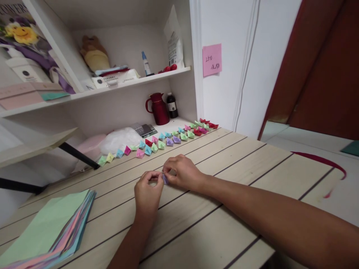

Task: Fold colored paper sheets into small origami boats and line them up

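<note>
- Slanting in from the lower right, the right forearm crosses over the tabletop to a bent wrist, with the right grip curled inward.
- Rising from the bottom edge, the left forearm brings the left grip up to meet it, fingers bent into a loop.
- Pale planks with dark seams make up the tabletop; little folded paper shapes in many colours line its back, beyond both grips.
- A stack of coloured paper, green sheet uppermost, lies at the left.
- Behind stand a red jug and a dark bottle, just beside each other under a white shelf; a pink note sticks to the wall.
- Both grips are pinched closed, thumb against fingers, on a small purple paper held between them.
</note>
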A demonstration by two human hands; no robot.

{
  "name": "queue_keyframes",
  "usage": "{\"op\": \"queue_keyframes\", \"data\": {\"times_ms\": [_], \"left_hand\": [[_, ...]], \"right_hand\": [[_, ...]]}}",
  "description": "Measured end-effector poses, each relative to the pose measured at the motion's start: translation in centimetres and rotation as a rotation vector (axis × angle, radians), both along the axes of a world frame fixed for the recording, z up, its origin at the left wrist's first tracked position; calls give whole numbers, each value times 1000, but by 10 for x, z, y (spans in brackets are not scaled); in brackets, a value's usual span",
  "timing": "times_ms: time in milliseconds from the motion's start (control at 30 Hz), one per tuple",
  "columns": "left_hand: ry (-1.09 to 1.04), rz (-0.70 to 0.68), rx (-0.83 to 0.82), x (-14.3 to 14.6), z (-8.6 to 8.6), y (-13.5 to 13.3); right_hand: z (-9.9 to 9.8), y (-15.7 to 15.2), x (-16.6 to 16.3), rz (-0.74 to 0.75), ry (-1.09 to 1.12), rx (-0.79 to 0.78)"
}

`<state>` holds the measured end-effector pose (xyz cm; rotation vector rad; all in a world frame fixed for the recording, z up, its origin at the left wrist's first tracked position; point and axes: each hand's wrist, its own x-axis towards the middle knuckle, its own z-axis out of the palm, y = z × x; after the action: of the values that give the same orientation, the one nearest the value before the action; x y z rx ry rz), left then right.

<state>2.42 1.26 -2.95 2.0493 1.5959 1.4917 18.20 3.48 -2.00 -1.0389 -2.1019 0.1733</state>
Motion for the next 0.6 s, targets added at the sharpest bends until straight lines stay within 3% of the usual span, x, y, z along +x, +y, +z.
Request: {"op": "queue_keyframes", "data": {"times_ms": [600], "left_hand": [[-26, 65, -56, -5, -7, 7]], "right_hand": [[0, 4, 7, -23, 113, -109]]}}
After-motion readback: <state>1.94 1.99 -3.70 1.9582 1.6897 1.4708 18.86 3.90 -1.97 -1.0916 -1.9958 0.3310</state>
